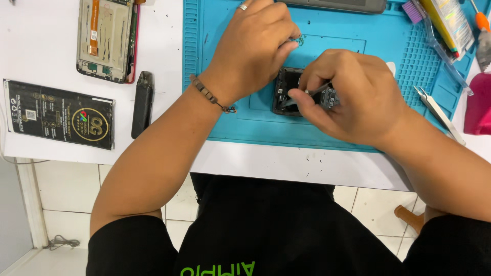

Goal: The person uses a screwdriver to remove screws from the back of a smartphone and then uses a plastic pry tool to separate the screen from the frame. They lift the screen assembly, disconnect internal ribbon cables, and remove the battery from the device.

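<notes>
An opened phone frame (106,40), black battery (60,114) and spare tweezers (439,113) lie about.

Blue mat (245,122), white table (46,46).
Lay black with a gold emblem: battery (59,113). Showed pink: case (478,105); purple: brush (413,11); orange-handled: tool (481,21).

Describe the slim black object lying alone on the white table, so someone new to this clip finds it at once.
Start at the blue work mat and move off its left edge onto the white table. There, below the opened phone frame and right of the flat black battery, lies the slim black bar. Unlike its neighbours it is narrow, plain, glossy and stands upright in the picture, untouched by either hand.
</notes>
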